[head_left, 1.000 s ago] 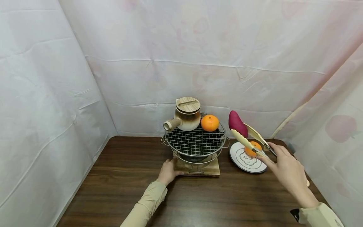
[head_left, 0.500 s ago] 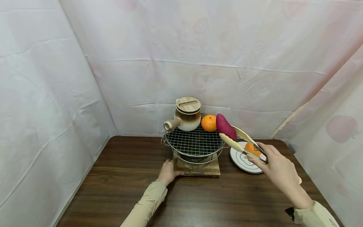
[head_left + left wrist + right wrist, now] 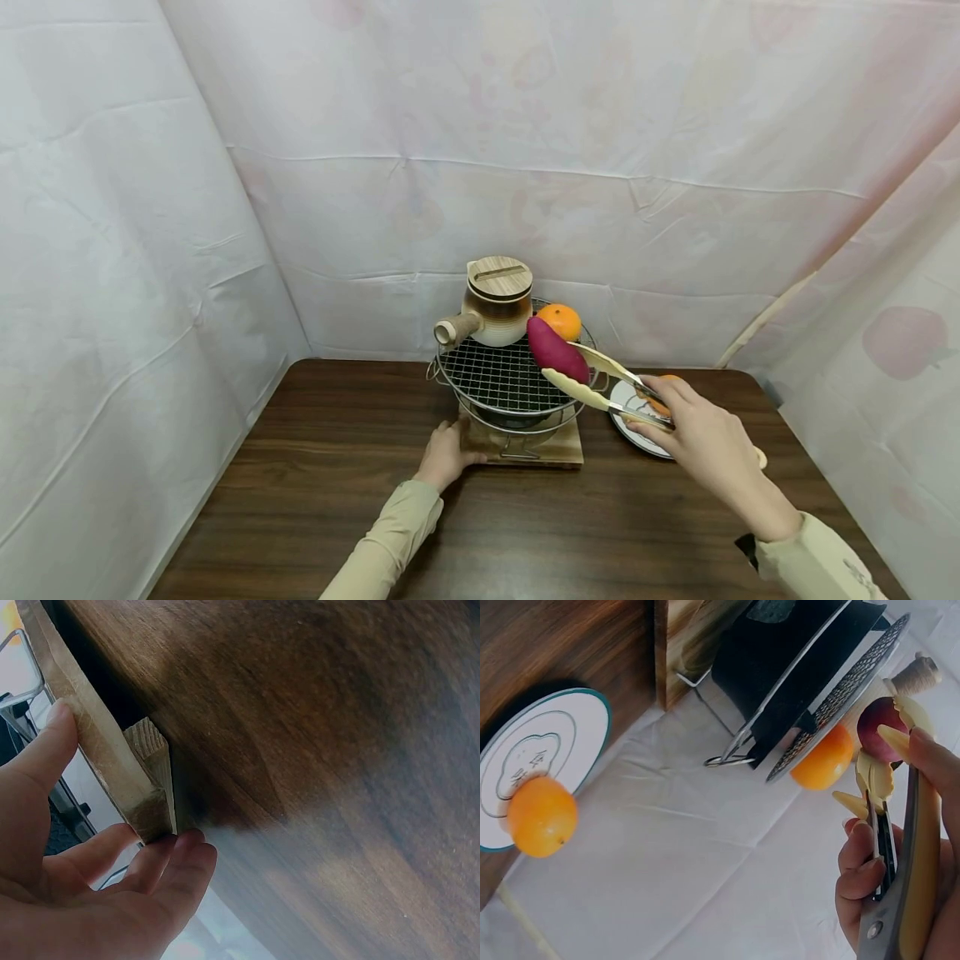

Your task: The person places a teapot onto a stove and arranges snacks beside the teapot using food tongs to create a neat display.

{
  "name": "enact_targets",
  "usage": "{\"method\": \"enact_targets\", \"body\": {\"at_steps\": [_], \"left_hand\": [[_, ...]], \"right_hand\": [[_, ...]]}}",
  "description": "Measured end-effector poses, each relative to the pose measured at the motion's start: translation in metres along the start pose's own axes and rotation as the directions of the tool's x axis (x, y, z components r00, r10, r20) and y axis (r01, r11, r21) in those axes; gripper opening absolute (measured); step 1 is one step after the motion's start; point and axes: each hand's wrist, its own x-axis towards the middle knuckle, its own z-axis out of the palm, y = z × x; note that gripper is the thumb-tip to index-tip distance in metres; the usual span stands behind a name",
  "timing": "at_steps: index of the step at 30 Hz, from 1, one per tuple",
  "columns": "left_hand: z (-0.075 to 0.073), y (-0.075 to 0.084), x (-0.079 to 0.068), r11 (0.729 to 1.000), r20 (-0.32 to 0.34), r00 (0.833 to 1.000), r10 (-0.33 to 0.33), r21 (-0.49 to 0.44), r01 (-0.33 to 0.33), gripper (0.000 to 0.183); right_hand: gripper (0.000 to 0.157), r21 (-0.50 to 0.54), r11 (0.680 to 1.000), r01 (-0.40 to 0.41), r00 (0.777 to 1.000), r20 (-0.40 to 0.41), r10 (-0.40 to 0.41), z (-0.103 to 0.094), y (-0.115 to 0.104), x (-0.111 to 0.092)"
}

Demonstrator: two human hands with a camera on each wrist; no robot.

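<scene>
My left hand (image 3: 442, 457) grips the corner of the wooden base board (image 3: 558, 446) under a round grill. In the left wrist view the thumb presses one side of the board, and the fingers curl at its end. My right hand (image 3: 708, 437) holds a pair of tongs (image 3: 577, 390) with cream scalloped tips. Pinched between those tips is a purple sweet potato (image 3: 557, 350), tilted over the right part of the wire grate (image 3: 491, 379). It partly covers an orange mandarin (image 3: 561, 319) on the grate in the head view.
A lidded clay pot (image 3: 497, 312) with a side handle stands at the back of the grate. Right of the grill, a white plate (image 3: 562, 735) bears another mandarin (image 3: 544, 817), partly behind my right hand in the head view. Pale curtains (image 3: 450, 208) surround the brown table (image 3: 322, 442).
My right hand has moved left with the tongs and sweet potato, from above the plate to over the grate. The left hand has stayed at the board.
</scene>
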Motion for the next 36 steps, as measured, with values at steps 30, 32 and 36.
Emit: {"method": "enact_targets", "body": {"at_steps": [30,32,36], "left_hand": [[0.001,0.001,0.000,1.000,-0.009,1.000,0.002,0.020,-0.002,0.083],[0.001,0.001,0.000,1.000,-0.004,1.000,-0.001,0.018,0.001,0.083],[0.000,0.002,0.000,1.000,-0.001,1.000,-0.005,0.010,0.005,0.082]], "right_hand": [[0.064,0.014,0.989,0.149,0.974,0.171,-0.149,0.006,-0.032,0.035],[0.064,0.021,0.989,0.145,0.971,0.188,-0.147,0.006,-0.033,0.037],[0.066,0.023,0.989,0.143,0.968,0.205,-0.145,0.005,-0.034,0.040]]}}
